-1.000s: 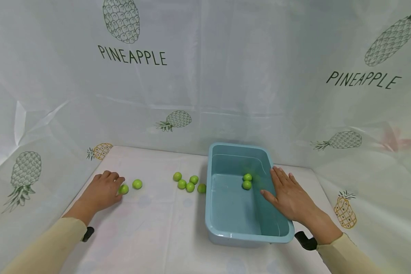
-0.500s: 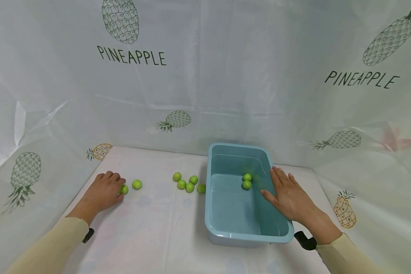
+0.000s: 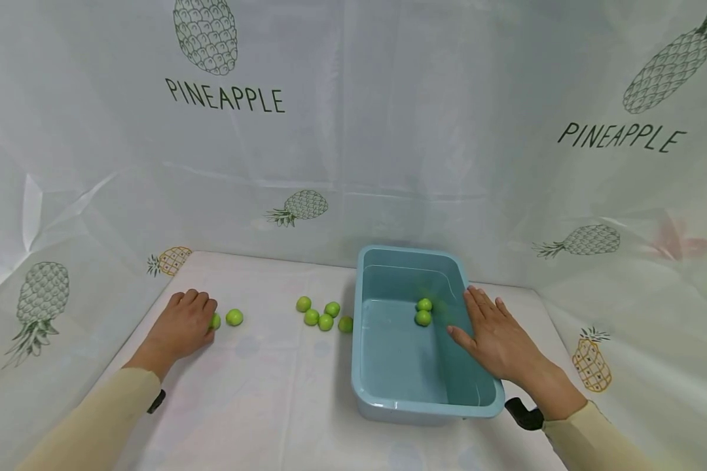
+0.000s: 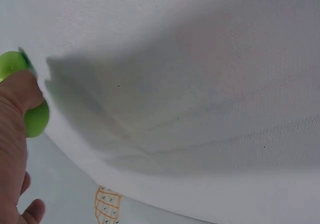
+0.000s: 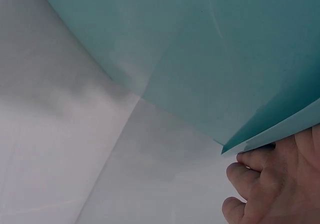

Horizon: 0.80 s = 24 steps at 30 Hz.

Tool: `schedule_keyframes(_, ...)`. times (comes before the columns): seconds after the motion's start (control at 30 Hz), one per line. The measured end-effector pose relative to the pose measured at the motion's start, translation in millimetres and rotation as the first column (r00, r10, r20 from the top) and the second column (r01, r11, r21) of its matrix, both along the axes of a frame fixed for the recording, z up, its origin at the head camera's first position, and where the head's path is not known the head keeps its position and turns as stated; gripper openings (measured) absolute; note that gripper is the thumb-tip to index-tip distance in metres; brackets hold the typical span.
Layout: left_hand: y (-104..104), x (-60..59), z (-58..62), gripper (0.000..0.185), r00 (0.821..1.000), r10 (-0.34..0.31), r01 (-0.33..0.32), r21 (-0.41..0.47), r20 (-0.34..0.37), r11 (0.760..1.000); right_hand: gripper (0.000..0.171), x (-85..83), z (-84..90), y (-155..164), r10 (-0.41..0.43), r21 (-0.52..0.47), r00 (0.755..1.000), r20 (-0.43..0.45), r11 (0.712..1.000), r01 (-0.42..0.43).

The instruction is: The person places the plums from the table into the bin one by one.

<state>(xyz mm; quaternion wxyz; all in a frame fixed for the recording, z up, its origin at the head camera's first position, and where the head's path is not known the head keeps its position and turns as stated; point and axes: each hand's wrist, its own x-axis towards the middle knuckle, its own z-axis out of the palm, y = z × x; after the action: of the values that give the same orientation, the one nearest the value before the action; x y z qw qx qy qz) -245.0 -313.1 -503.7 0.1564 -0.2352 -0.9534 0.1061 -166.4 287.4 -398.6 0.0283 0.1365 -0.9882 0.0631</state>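
Observation:
In the head view my left hand [image 3: 184, 325] is at the left of the table, fingers curled over a small round green fruit [image 3: 215, 320], mostly hidden. The left wrist view shows the thumb against this green fruit [image 4: 36, 121], with a second one [image 4: 12, 64] just beyond it. That loose fruit [image 3: 234, 317] lies just right of the hand. My right hand [image 3: 503, 341] rests on the right rim of a blue plastic tub [image 3: 356, 353], its fingers extended and thumb over the inside. Two green fruits [image 3: 423, 318] lie together on the tub's floor.
Several more green fruits [image 3: 311, 316] are grouped left of the tub, the nearest one [image 3: 345, 324] close to its wall. A white cloth [image 3: 259, 405] covers the table. Pineapple-printed sheeting [image 3: 412, 131] rises behind and at both sides.
The left fingers have closed further around the green fruit and cover more of it, with the hand shifting slightly right. The right hand and tub stay put.

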Motion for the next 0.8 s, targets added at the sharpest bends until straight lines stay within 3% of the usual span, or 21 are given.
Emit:
schedule_keyframes(0.27, -4.3, -12.5, -6.1, 0.040, 0.981, -0.081, 0.083, 0.005, -0.178, 0.997, 0.089, -0.2, -0.5, 1.2, 0.001, -0.004, 1.000, -0.002, 1.000, -0.001)
schedule_keyframes(0.5, -9.0, -20.2, -2.9, 0.038, 0.974, -0.076, 0.082, 0.020, -0.213, 0.996, 0.089, 0.0, 0.1, 1.2, 0.006, -0.011, 1.000, 0.004, 1.000, -0.006)
schedule_keyframes(0.7, -3.6, -25.7, 8.6, 0.044, 0.971, -0.053, 0.055, 0.002, -0.233, 0.998, 0.089, 0.1, 0.7, 0.4, 0.004, -0.004, 1.000, -0.002, 1.000, -0.004)
schedule_keyframes(0.8, 1.6, -29.6, 13.5, 0.040, 0.964, -0.066, 0.071, 0.011, -0.257, 0.997, 0.089, 0.3, 0.4, 0.2, 0.002, 0.002, 1.000, -0.004, 1.000, -0.001)
